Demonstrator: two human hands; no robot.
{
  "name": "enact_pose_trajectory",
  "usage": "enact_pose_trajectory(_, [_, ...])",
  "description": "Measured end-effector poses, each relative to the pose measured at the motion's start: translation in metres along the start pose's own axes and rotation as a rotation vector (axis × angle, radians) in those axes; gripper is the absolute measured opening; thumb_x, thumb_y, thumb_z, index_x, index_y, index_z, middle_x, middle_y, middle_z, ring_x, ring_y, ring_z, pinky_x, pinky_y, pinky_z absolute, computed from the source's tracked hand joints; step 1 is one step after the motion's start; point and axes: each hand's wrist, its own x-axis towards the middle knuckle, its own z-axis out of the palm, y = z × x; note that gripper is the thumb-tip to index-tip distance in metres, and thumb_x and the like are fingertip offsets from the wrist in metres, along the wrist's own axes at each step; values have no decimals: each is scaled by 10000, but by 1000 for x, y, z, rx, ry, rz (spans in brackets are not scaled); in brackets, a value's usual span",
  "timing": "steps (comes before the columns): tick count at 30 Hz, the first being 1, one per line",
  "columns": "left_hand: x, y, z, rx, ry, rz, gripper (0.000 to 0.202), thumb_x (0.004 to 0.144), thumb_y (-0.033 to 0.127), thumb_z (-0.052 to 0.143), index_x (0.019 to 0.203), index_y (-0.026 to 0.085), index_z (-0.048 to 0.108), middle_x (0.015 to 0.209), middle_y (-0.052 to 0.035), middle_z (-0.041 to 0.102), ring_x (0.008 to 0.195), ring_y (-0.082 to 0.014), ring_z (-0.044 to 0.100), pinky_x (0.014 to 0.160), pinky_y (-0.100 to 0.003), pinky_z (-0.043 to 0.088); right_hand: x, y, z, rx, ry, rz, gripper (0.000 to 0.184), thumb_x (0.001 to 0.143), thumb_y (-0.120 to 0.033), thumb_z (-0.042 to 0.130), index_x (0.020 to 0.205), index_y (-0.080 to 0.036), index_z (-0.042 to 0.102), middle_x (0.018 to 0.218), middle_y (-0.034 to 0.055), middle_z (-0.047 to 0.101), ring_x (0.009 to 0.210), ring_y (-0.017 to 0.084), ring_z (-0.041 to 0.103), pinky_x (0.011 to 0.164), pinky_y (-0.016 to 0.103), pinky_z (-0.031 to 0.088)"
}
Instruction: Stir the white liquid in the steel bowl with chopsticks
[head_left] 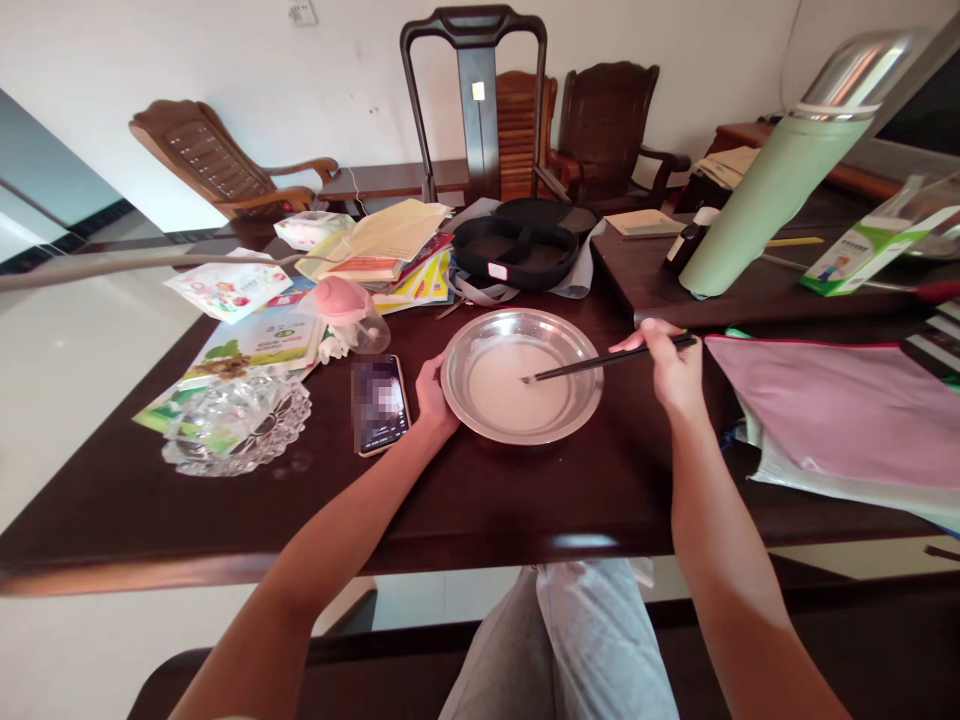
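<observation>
A shiny metal bowl (pixel 585 400) sits on the dark table, with a pale, milky liquid (pixel 495 385) in it. My left hand (pixel 433 393) grips the bowl's left side; its fingers are partly hidden under and behind the rim. In my right hand (pixel 666 365) is a pair of dark chopsticks (pixel 600 363), fingers closed around their upper end. The chopsticks slant down to the left across the rim, and their tips dip into the liquid near the bowl's middle.
Left of the bowl lie a phone (pixel 381 404), a cut-glass dish (pixel 238 425) and a pink-topped bottle (pixel 349 315). Behind it are papers (pixel 390 240) and a black case (pixel 517 250). A green thermos (pixel 780 190) and a pink pouch (pixel 840 400) are at right.
</observation>
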Motion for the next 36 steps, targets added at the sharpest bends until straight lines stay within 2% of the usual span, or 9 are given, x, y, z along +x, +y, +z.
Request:
enact_pose_trajectory(2, [0, 0, 1, -7, 12, -3, 240, 917, 330, 825, 716, 251, 720, 667, 8, 736, 665, -226, 708, 851, -365, 641, 0, 1, -3, 32, 18, 8, 776, 945, -994, 850, 622, -300, 717, 626, 43, 795, 642, 286, 837, 808, 474, 753])
enact_pose_trajectory(8, [-2, 0, 3, -28, 23, -4, 242, 912, 295, 806, 695, 247, 709, 666, 3, 733, 652, -210, 676, 837, -350, 631, -5, -5, 11, -15, -270, 19, 752, 932, -1001, 863, 701, -289, 785, 725, 56, 859, 785, 295, 903, 887, 455, 761])
enact_pose_trajectory(12, [-2, 0, 2, -14, 7, 0, 243, 909, 305, 822, 702, 250, 708, 673, 5, 734, 654, -211, 677, 829, -351, 625, -2, -2, 8, -44, -151, -13, 733, 939, -1004, 853, 766, -292, 835, 743, 51, 872, 800, 307, 911, 923, 480, 764])
enact_pose_trajectory(16, [-1, 0, 2, -3, 13, 2, 232, 924, 326, 797, 718, 250, 723, 669, 4, 740, 670, -227, 698, 868, -375, 658, 1, 2, -3, 8, 38, -1, 776, 941, -1005, 839, 633, -302, 721, 636, 45, 804, 662, 297, 854, 814, 474, 758])
enact_pose_trajectory(19, [-2, 0, 2, 1, 18, 0, 233, 922, 317, 788, 710, 251, 719, 670, 0, 740, 676, -232, 714, 854, -371, 657, -1, 0, -1, 33, -78, 19, 780, 927, -1002, 860, 621, -300, 709, 622, 43, 786, 651, 289, 845, 775, 453, 746])
enact_pose_trajectory(23, [-2, 1, 3, -14, 32, 1, 245, 925, 278, 771, 691, 243, 708, 671, 3, 734, 643, -194, 665, 763, -322, 613, -5, -7, 11, -12, -280, 10, 755, 938, -1007, 854, 706, -290, 805, 729, 57, 855, 770, 286, 891, 880, 448, 749])
enact_pose_trajectory(27, [-1, 0, 2, -6, 22, 4, 239, 929, 294, 806, 712, 245, 719, 677, 5, 740, 662, -201, 679, 742, -317, 603, -2, -6, 6, -41, -167, -3, 750, 914, -1031, 854, 755, -299, 843, 750, 47, 869, 796, 292, 898, 932, 473, 747])
enact_pose_trajectory(31, [1, -1, -1, 4, 19, 12, 213, 917, 315, 814, 731, 246, 738, 704, -7, 761, 730, -242, 753, 833, -357, 640, 2, -5, -10, -12, -26, 27, 780, 900, -1036, 856, 648, -304, 765, 660, 41, 822, 679, 291, 855, 846, 476, 747])
enact_pose_trajectory(36, [3, -2, -2, 2, 25, 1, 189, 905, 315, 815, 743, 254, 740, 694, 0, 761, 748, -245, 752, 842, -355, 644, -3, -12, 0, 7, -199, 54, 769, 895, -1016, 882, 649, -298, 761, 678, 50, 831, 717, 291, 873, 849, 458, 753])
